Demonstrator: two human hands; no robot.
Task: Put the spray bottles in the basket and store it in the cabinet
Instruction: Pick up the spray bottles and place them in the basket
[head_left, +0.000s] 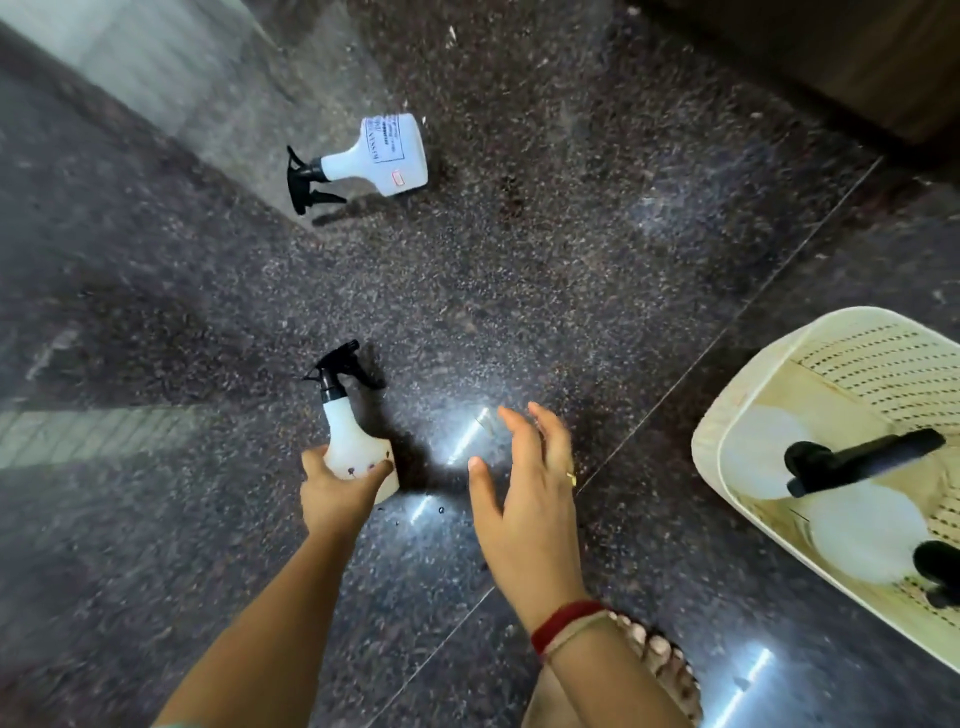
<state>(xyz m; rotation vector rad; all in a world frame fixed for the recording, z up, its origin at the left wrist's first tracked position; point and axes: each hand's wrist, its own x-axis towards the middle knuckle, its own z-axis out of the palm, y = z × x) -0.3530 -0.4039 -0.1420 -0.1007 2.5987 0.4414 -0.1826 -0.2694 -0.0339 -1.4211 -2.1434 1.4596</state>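
Basket (727, 415): holds two spray bottles (862, 535). Left hand (337, 488): grips floor bottle (353, 447). Right hand (524, 499): open, empty.

Left hand (337, 491) grips a spray bottle (353, 441) (upright); right hand (524, 499) hovers spread beside it, basket (727, 415) nearby.
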